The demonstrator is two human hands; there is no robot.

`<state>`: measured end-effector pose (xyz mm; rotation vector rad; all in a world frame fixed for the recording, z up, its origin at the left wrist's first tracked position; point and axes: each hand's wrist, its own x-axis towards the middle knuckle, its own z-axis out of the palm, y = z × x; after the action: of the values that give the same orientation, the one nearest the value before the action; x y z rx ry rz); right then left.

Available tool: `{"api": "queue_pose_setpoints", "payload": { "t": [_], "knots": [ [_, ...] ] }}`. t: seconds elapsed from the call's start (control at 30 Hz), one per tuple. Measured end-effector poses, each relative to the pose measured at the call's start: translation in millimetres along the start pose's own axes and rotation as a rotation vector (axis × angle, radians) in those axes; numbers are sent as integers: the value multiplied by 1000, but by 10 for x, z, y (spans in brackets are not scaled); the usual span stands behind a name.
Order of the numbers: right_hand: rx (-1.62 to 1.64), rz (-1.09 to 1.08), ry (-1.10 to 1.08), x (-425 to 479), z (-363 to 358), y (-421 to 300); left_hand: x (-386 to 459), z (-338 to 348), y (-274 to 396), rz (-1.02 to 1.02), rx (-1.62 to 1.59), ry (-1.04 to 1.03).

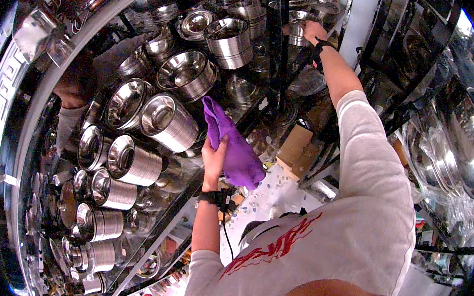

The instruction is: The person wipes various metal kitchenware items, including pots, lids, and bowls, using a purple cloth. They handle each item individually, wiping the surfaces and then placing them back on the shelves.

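Observation:
My left hand grips a folded purple cloth, which hangs over the front of a shelf. Nearest to it on that shelf is a tall stack of shiny metal bowls, tilted in the view. A wider stack of metal bowls stands just behind. Far to the right, past a dark upright post, my right hand has its fingers at the rim of another stack of metal bowls. The fingertips are partly hidden, but the hand looks closed on the rim.
A black shelf post stands between my hands. Several more bowl stacks line the shelf at left. A cardboard box sits low by the littered floor. Plastic-wrapped large metal basins are at my right. A cable hangs from my left wrist.

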<state>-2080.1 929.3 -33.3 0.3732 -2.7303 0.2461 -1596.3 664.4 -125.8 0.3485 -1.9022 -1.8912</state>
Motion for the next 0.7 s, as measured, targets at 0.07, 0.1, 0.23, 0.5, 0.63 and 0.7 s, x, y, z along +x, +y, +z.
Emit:
{"api": "queue_pose_setpoints", "payload": {
  "t": [0.07,0.1,0.23,0.5,0.63,0.7],
  "knots": [
    [83,45,14,-47,-85,-192,-30,-47,-12,-22,-7,13],
    [116,44,54,-82,-141,-268,-51,-54,13,-7,-1,23],
    [328,102,339,-120,-231,-261,-53,-9,57,10,0,15],
    [865,349,846,-780,-482,-805,-28,-37,27,-1,-81,5],
    [1049,335,1011,-1583,-770,-1116,-41,-50,122,70,-14,-23],
    [1103,344,978,-1944,-781,-1220,-74,34,188,172,-73,0]
  ]
}}
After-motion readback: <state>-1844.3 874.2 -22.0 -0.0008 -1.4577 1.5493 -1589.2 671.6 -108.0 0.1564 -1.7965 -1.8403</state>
